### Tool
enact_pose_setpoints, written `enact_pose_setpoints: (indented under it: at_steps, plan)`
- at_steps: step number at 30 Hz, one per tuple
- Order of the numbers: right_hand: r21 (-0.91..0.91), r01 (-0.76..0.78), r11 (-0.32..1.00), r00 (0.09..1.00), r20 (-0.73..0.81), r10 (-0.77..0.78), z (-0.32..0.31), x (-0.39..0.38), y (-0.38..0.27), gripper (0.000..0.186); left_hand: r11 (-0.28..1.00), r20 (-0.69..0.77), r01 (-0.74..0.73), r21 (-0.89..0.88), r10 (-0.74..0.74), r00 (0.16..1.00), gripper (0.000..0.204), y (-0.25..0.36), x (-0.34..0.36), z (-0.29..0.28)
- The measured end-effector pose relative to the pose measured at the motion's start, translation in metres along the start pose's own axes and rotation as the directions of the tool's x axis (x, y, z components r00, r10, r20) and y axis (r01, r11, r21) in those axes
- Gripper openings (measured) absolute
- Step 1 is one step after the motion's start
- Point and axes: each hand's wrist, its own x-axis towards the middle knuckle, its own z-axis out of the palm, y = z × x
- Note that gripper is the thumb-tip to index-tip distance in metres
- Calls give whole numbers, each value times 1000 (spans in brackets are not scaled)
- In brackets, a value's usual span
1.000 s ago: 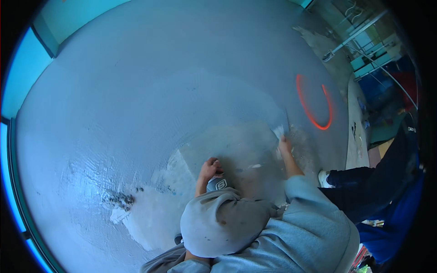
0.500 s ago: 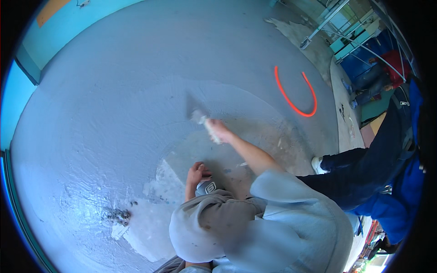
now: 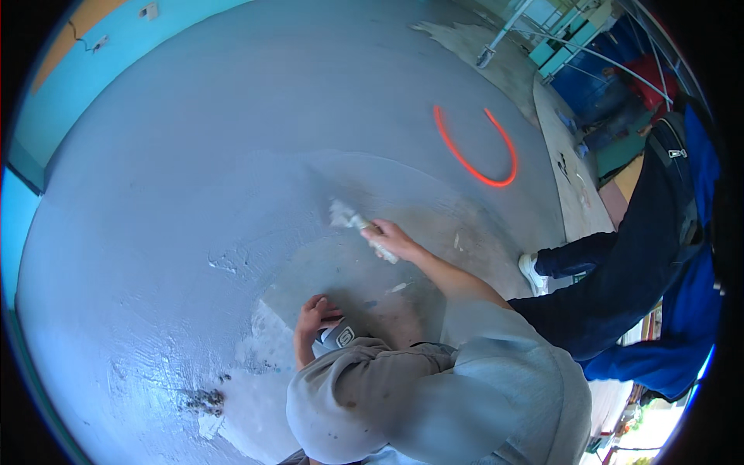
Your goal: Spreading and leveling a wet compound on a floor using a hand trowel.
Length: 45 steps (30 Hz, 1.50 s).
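Observation:
My right hand (image 3: 385,239) grips the light, compound-caked handle of a scraper (image 3: 349,215), whose broad dark blade is blurred against the wet grey coating (image 3: 201,178) on the floor, at the edge of a duller, rougher patch (image 3: 325,267). My left hand (image 3: 316,312) rests beside and partly on a grey shoe (image 3: 338,335), its fingers bent and slightly apart, with no tool in it. My grey sleeves and clothing fill the bottom middle.
A co-worker in dark trousers (image 3: 589,294) and blue stands close at right, white shoe (image 3: 532,273) on the floor. Beyond are metal scaffolding (image 3: 496,43) and a person in red (image 3: 651,81). A red U-shaped line (image 3: 508,174) shows ahead. A turquoise wall (image 3: 85,74) borders the left.
My right hand and scraper have swept left from beside the dull patch onto the middle coating, then shifted slightly down. The whole view has also shifted, moving surroundings leftward in the picture.

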Motion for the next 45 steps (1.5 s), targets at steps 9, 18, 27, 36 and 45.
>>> enact_pose_setpoints:
  at_steps: [9, 18, 27, 36, 45]
  plan:
    - [470, -46, 881, 691, -622, 368, -160, -22, 95, 34, 980, -19, -111, 163, 116, 993, 36, 82, -16, -11]
    - [598, -29, 801, 614, -622, 487, -202, -21, 99, 30, 971, -178, -171, 167, 200, 964, 37, 94, -18, -32]
    - [580, -8, 814, 594, -653, 471, -216, -5, 87, 27, 974, -205, -161, 159, 192, 960, 39, 98, -12, -26]
    - [344, -29, 938, 478, -820, 316, -271, 9, 119, 36, 972, -207, -163, 168, 196, 958, 38, 97, 1, -32]
    - [69, 3, 998, 317, -946, 65, -266, 36, 98, 34, 970, -339, -203, 137, 238, 910, 40, 97, -11, -42]
